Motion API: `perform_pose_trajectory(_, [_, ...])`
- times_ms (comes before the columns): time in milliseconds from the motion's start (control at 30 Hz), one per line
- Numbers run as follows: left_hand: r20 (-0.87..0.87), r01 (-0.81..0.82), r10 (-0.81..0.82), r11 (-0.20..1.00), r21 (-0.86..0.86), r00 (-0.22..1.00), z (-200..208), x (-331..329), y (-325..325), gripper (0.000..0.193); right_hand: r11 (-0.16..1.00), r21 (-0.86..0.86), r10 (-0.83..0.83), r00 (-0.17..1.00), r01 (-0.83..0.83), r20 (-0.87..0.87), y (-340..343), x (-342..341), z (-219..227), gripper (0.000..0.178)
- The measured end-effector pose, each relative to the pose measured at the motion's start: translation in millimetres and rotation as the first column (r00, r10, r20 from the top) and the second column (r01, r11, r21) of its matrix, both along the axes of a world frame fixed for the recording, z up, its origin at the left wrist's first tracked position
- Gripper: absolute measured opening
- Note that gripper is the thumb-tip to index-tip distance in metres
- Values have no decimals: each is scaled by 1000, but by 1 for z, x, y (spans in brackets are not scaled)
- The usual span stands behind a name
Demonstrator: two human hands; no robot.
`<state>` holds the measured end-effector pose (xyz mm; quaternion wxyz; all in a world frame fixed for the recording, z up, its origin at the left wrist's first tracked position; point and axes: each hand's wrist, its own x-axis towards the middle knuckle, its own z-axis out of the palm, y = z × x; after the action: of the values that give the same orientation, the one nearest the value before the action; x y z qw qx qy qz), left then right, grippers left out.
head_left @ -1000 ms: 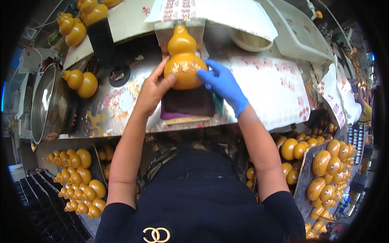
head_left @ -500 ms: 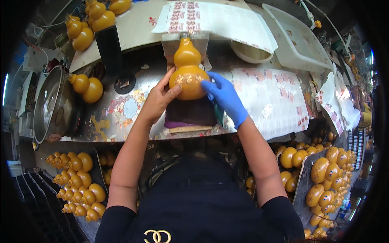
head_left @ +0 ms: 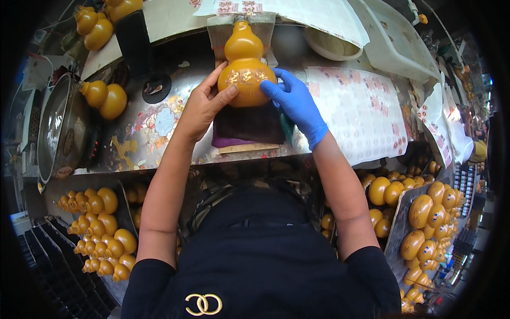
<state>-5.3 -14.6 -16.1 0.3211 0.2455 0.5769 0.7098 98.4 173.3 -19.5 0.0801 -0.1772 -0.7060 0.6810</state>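
Observation:
Between my two hands is a glossy amber gourd-shaped bottle (head_left: pixel 245 56), narrow end pointing away from me, with gold characters on its wide lower bulb. My bare left hand (head_left: pixel 204 103) grips its left side, thumb on the front of the bulb. On the right side my right hand (head_left: pixel 297 106), in a blue glove, presses thumb and fingers against the same bulb. Beneath the bottle lies a dark pad (head_left: pixel 247 125) over a purple cloth, and the neck end lies over a clear ridged block (head_left: pixel 215 40).
Printed decal sheets (head_left: pixel 361 117) cover the right of the metal table. At left are a metal basin (head_left: pixel 58 127), another gourd bottle (head_left: pixel 106 99) and a black stand (head_left: pixel 134 45). A white tray (head_left: pixel 396 48) is at back right. Racked gourd bottles (head_left: pixel 98 228) flank me below.
The view has shifted, so the table sits higher in the picture. The gold characters on the held bottle now show more clearly. Both hands keep their hold.

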Motion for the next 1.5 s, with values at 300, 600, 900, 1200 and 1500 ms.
perform_pose_trajectory(300, [-75, 27, -28, 1000, -13, 997, -3, -3, -3, 77, 1000, 6, 1, 1000, -1, 0, -1, 2, 2, 69])
perform_pose_trajectory(600, [-19, 15, -16, 1000, -23, 1000, -3, -6, -3, 77, 987, -147, -70, 996, 62, -51, -1, 3, 3, 60])
perform_pose_trajectory(900, [-101, 5, -9, 999, -46, 995, 4, 2, 1, 81, 998, -36, -50, 998, 49, -33, -13, 7, 13, 61])
perform_pose_trajectory(1200, [-112, 24, -27, 999, -31, 993, 2, 1, 0, 82, 999, -17, -41, 999, 41, -19, -10, 6, 8, 62])
perform_pose_trajectory(1500, [-76, 15, -16, 1000, -12, 997, -3, -3, 0, 73, 562, -767, -458, 889, 309, 23, -5, 30, 15, 50])
